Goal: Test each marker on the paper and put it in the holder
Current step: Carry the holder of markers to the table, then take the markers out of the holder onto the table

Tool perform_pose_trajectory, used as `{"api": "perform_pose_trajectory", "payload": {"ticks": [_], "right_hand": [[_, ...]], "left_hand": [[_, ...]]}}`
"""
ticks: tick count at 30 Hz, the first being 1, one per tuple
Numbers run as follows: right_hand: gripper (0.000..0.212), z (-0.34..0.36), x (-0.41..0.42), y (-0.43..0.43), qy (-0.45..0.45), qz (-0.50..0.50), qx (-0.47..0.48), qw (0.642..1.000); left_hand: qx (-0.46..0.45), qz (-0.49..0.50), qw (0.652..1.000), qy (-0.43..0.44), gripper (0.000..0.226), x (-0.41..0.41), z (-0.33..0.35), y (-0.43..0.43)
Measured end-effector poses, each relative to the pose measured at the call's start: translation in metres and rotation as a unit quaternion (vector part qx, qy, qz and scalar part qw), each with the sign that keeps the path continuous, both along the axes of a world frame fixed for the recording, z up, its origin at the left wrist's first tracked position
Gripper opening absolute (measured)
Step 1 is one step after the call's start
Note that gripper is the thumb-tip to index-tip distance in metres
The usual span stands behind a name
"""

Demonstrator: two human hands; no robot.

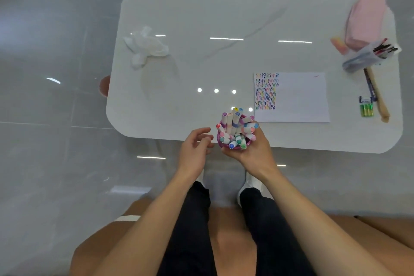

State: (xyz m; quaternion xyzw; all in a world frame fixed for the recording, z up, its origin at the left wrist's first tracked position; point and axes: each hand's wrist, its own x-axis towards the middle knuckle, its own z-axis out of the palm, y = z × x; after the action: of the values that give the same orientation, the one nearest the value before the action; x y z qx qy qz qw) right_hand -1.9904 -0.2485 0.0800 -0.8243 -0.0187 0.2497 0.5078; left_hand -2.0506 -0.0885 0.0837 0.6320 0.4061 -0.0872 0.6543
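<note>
Mostly, your right hand (253, 152) hides the holder (220, 142) it grips; markers (235, 127) cover its rim; left hand (195, 150) loose, empty.

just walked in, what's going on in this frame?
A person's right hand grips a purple holder packed with markers at the near edge of the table. The left hand hovers beside it, holding nothing. The paper lies to the right, its left side covered in test strokes.
</note>
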Motion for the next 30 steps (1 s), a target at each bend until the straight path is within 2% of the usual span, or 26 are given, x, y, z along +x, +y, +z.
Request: {"api": "perform_pose_trajectory", "payload": {"ticks": [8, 14, 22, 27, 30], "right_hand": [[0.065, -0.088, 0.024, -0.007, -0.009, 0.047, -0.002, 0.999], [0.063, -0.15, 0.054, 0.003, -0.062, 0.075, 0.01, 0.995], [0.071, -0.205, 0.076, 0.005, -0.104, 0.089, 0.053, 0.989], [0.069, -0.225, 0.076, -0.001, -0.131, 0.095, 0.062, 0.985], [0.072, -0.228, 0.071, -0.004, -0.122, 0.1, 0.078, 0.984]], "left_hand": [[0.011, 0.026, 0.999, -0.015, 0.038, 0.013, -0.093, -0.022], [0.074, 0.005, 0.996, -0.058, 0.051, 0.039, -0.156, -0.021], [0.118, -0.009, 0.984, -0.132, 0.042, 0.057, -0.216, -0.023], [0.153, -0.028, 0.97, -0.189, 0.04, 0.057, -0.233, -0.025], [0.157, -0.034, 0.968, -0.195, 0.042, 0.051, -0.236, -0.027]]}}
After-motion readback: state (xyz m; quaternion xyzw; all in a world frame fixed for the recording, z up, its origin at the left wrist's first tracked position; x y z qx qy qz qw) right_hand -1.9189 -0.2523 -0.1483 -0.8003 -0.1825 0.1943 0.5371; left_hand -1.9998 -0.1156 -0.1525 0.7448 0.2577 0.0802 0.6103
